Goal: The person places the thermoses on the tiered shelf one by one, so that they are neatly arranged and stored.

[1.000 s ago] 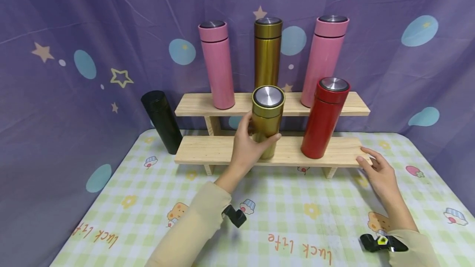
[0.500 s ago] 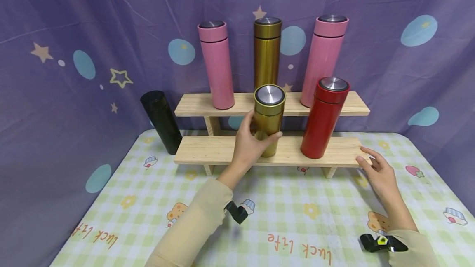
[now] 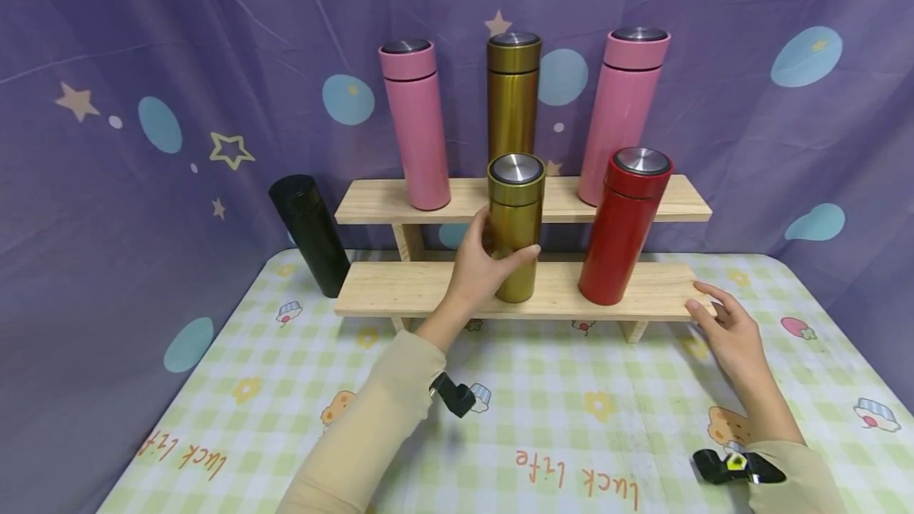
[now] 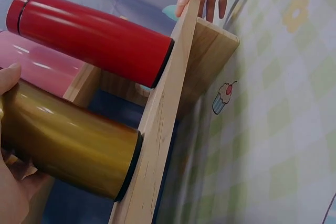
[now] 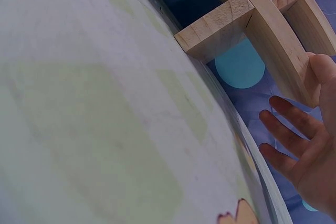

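My left hand grips a gold thermos, thumb across the near side and fingers round the left. The thermos stands upright on the lower shelf of a two-tier wooden stand; the left wrist view shows its dark base against the board. A red thermos is to its right. At the lower shelf's right end, my right hand touches the wood with thumb and index finger. In the right wrist view that hand's other fingers are extended below the board, apart from it.
On the upper shelf stand a pink thermos on the left, another gold thermos in the middle and a pink thermos on the right. A black bottle stands on the checked tablecloth, left of the stand. A purple curtain hangs behind.
The gold thermos in my left hand has straightened, its lid tipping back away from me, with its base over the lower shelf. My right hand has stayed at the shelf end.
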`<state>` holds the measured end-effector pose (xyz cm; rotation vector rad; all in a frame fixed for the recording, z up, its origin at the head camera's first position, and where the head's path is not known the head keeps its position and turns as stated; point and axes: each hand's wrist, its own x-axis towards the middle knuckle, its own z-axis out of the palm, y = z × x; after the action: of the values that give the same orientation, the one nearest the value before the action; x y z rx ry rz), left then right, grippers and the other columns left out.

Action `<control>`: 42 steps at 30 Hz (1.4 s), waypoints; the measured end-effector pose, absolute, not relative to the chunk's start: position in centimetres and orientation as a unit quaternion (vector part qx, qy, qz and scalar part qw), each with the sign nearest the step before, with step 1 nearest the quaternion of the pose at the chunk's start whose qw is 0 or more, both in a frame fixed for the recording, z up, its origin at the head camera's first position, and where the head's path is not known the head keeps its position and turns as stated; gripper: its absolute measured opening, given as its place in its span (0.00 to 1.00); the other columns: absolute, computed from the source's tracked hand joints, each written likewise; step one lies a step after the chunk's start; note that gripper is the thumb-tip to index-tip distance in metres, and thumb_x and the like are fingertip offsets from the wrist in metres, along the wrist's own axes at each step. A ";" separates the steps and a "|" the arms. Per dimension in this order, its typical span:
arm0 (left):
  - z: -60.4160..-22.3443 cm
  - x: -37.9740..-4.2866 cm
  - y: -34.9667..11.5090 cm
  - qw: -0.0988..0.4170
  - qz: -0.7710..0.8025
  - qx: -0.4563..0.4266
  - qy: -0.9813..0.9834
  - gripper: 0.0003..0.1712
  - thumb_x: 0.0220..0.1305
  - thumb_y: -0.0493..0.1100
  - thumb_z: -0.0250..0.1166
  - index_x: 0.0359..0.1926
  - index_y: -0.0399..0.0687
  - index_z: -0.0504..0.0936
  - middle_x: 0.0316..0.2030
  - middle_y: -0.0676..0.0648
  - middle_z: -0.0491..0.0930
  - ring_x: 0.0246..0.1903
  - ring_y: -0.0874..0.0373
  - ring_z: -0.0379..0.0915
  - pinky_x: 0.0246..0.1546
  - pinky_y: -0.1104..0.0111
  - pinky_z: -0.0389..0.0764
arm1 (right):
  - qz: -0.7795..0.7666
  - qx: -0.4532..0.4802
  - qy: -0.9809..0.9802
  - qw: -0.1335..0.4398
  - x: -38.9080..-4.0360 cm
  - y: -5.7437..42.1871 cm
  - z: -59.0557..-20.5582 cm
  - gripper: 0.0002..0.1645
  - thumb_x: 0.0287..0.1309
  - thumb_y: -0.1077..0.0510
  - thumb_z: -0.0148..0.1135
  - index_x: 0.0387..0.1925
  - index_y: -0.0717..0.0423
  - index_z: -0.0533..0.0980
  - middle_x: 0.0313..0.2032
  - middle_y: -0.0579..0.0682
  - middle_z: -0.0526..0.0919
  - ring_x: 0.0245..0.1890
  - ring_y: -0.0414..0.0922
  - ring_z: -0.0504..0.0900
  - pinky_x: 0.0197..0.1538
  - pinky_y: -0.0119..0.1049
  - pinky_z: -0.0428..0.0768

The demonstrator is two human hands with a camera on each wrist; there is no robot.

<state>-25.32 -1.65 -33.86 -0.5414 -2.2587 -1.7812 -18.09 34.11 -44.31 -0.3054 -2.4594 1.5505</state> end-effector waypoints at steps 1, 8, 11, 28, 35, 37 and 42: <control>-33.8 -25.4 -1.6 0.102 -0.603 -0.181 -0.770 0.49 0.54 0.52 0.76 0.72 0.49 0.62 0.59 0.47 0.72 0.58 0.54 0.70 0.60 0.59 0.71 | 0.527 -0.104 -0.836 0.109 -18.1 34.1 -44.3 0.36 0.67 0.36 0.56 0.73 0.36 0.63 0.68 0.67 0.64 0.43 0.21 0.68 0.42 0.19 0.68; -33.8 -25.8 -1.5 0.083 -0.600 -0.172 -0.777 0.50 0.54 0.56 0.76 0.73 0.54 0.61 0.63 0.49 0.71 0.61 0.56 0.68 0.62 0.58 0.69 | 0.524 -0.109 -0.839 0.104 -18.0 34.2 -44.3 0.36 0.66 0.35 0.56 0.73 0.34 0.63 0.68 0.67 0.64 0.43 0.22 0.69 0.43 0.23 0.68; -33.9 -25.9 -1.5 0.083 -0.601 -0.172 -0.776 0.50 0.54 0.56 0.76 0.73 0.54 0.61 0.63 0.49 0.71 0.60 0.56 0.69 0.61 0.58 0.69 | 0.524 -0.111 -0.838 0.101 -18.0 34.2 -44.3 0.36 0.66 0.35 0.55 0.73 0.33 0.63 0.68 0.66 0.64 0.44 0.22 0.69 0.45 0.26 0.68; -35.0 -25.2 -2.1 0.077 -0.606 -0.185 -0.770 0.49 0.61 0.52 0.72 0.76 0.53 0.55 0.69 0.48 0.65 0.66 0.55 0.62 0.64 0.58 0.66 | 0.535 -0.102 -0.831 0.110 -18.1 34.1 -44.3 0.35 0.67 0.37 0.57 0.73 0.36 0.64 0.67 0.62 0.69 0.43 0.22 0.71 0.42 0.19 0.69; -36.0 -24.6 -3.2 0.109 -0.618 -0.208 -0.751 0.44 0.63 0.46 0.71 0.75 0.51 0.58 0.67 0.49 0.67 0.65 0.57 0.63 0.62 0.60 0.68 | 0.541 -0.102 -0.828 0.107 -18.1 34.1 -44.3 0.35 0.67 0.38 0.57 0.73 0.36 0.63 0.67 0.63 0.67 0.42 0.21 0.71 0.42 0.18 0.69; -36.2 -24.4 -3.6 0.116 -0.620 -0.213 -0.746 0.43 0.63 0.44 0.70 0.74 0.50 0.60 0.67 0.49 0.68 0.65 0.58 0.63 0.63 0.59 0.67 | 0.542 -0.104 -0.827 0.106 -18.1 34.1 -44.3 0.35 0.67 0.38 0.57 0.73 0.36 0.63 0.68 0.64 0.65 0.42 0.21 0.70 0.41 0.18 0.69; -36.5 -23.7 -5.3 0.123 -0.610 -0.218 -0.752 0.39 0.65 0.42 0.69 0.73 0.50 0.62 0.67 0.48 0.69 0.65 0.58 0.63 0.64 0.57 0.65 | 0.539 -0.109 -0.829 0.104 -18.3 34.1 -44.4 0.36 0.67 0.38 0.57 0.73 0.36 0.63 0.68 0.66 0.64 0.42 0.21 0.70 0.41 0.17 0.68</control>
<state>-23.71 -5.29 -36.50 -0.6345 -2.1924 -1.7807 -18.27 34.11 -44.39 -0.3217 -2.4440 1.5899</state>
